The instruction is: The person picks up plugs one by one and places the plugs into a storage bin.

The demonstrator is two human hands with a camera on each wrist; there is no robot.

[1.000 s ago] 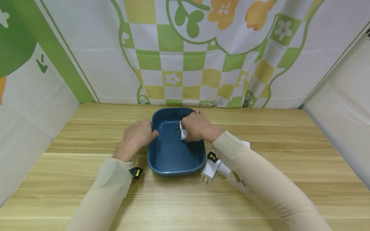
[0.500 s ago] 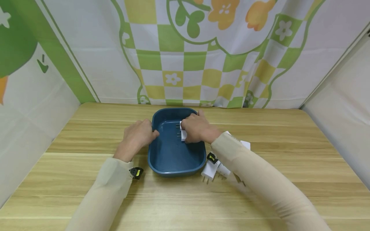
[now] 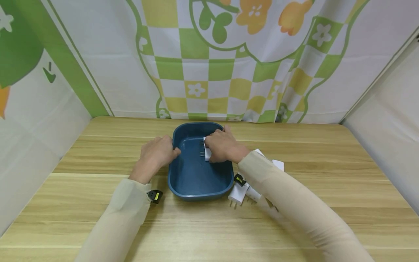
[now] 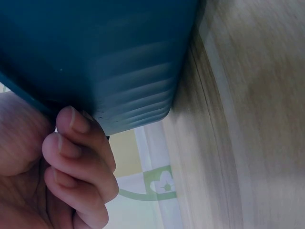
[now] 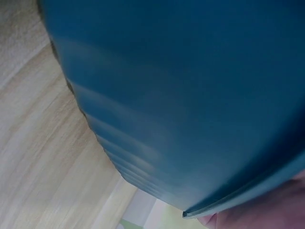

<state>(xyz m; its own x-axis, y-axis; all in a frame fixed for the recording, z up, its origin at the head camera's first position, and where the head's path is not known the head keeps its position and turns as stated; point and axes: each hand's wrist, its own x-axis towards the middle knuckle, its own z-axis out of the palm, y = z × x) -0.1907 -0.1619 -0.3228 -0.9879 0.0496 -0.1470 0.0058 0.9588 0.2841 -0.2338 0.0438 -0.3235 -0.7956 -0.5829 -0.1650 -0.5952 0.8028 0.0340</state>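
My left hand (image 3: pixel 157 154) pinches the tub (image 3: pixel 196 183) by its rim (image 3: pixel 200 197). Inside, two plugs (image 3: pixel 207 154) are at my right hand (image 3: pixel 223 146); whether it grips them, I cannot tell. I should hold the tub steady and not bend the prongs (image 3: pixel 202 142).

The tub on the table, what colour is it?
Dark blue; the tub shows best in the head view.
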